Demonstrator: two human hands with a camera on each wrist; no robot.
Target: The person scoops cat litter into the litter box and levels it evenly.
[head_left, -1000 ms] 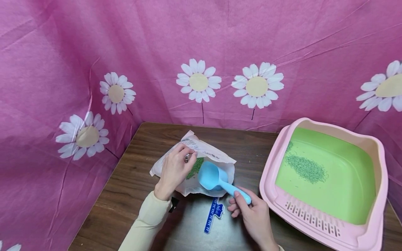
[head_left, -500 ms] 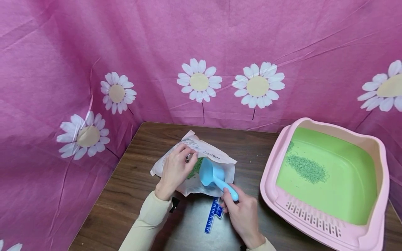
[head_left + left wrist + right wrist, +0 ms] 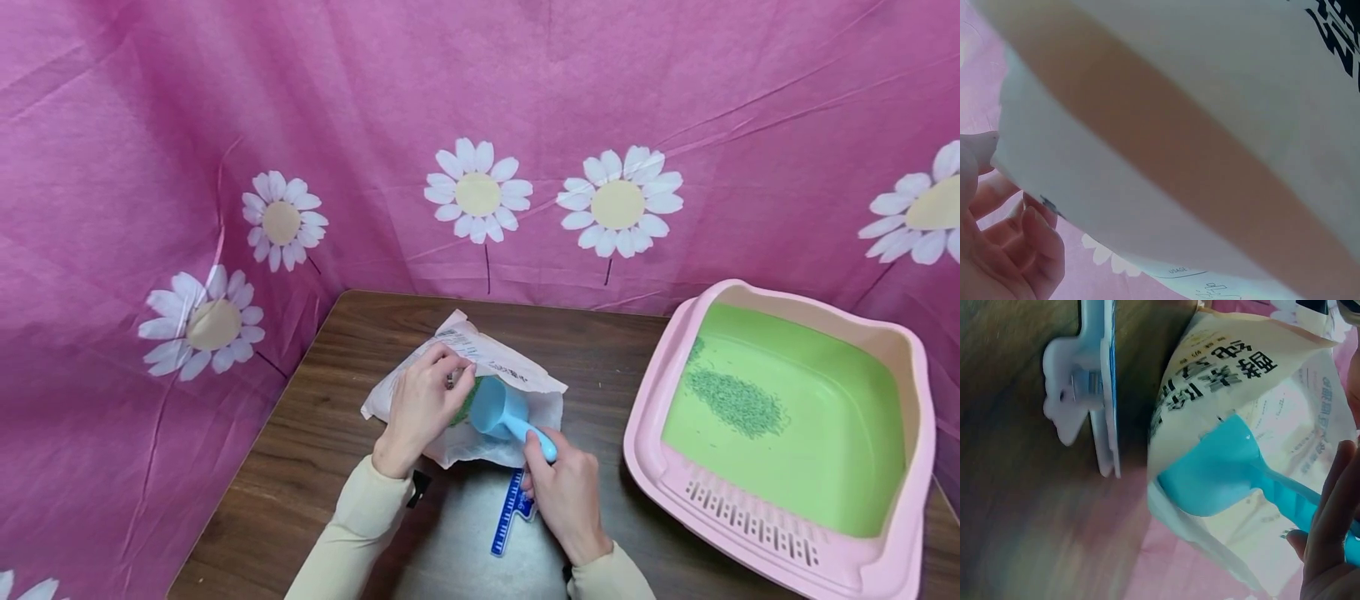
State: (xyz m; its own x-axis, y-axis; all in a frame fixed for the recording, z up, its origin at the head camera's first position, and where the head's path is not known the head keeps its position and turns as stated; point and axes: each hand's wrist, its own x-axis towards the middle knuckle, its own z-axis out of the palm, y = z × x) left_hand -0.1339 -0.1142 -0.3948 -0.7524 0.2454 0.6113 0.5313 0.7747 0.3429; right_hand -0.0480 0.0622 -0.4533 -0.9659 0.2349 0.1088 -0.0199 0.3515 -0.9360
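Observation:
A whitish paper bag (image 3: 480,354) lies on its side on the table, mouth towards the right. My left hand (image 3: 422,404) pinches the upper edge of its mouth; in the left wrist view the pale bag wall (image 3: 1091,194) fills most of the picture, the thumb and fingers at its edge. My right hand (image 3: 570,492) grips the handle of a light blue scoop (image 3: 495,407). The scoop's cup is within the bag mouth, as the right wrist view also has it (image 3: 1216,469). A little green granular litter (image 3: 461,410) shows inside the bag, partly hidden by scoop and hand.
A blue bag clip (image 3: 510,512) lies on the table (image 3: 300,500) in front of the bag, partly behind my right hand. At the right stands a pink litter box (image 3: 645,417) with a green inside and a patch of green pellets (image 3: 735,404). A pink flowered curtain (image 3: 375,100) hangs behind.
The right hand has moved left, taking the scoop further into the bag mouth and turning its cup. My left hand holds the bag edge as before.

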